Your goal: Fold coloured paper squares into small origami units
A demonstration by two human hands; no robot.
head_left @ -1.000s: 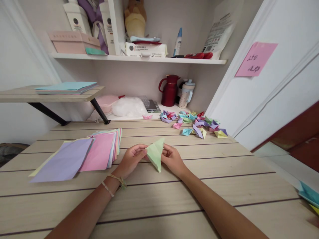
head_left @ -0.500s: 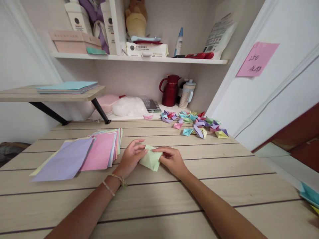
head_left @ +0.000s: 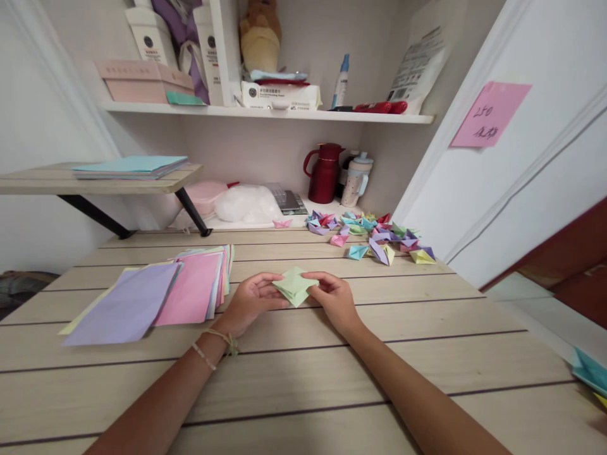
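A light green sheet of folded paper [head_left: 296, 285], diamond-shaped with layered edges at its lower side, is held just above the wooden table [head_left: 303, 373]. My left hand [head_left: 256, 298] pinches its left corner between thumb and fingers. At the opposite corner, my right hand [head_left: 334, 301] grips the paper with the index finger on top and the thumb at the near side. To the left lies a stack of coloured paper sheets [head_left: 190, 287], with a purple sheet [head_left: 124, 306] on top. Several folded paper boats [head_left: 379, 243] are gathered at the back right.
A small raised shelf [head_left: 99, 183] on black brackets holds more blue paper [head_left: 135, 165] at the left. Behind the table stand a red jug [head_left: 324, 174], a speckled cup [head_left: 356, 180] and a white plastic bag [head_left: 247, 203]. Blue folded paper [head_left: 590, 370] shows at the right edge.
The green paper has turned and been flattened from a drooping, opened shape into a smaller diamond. Both hands have shifted their grip to its left and right corners.
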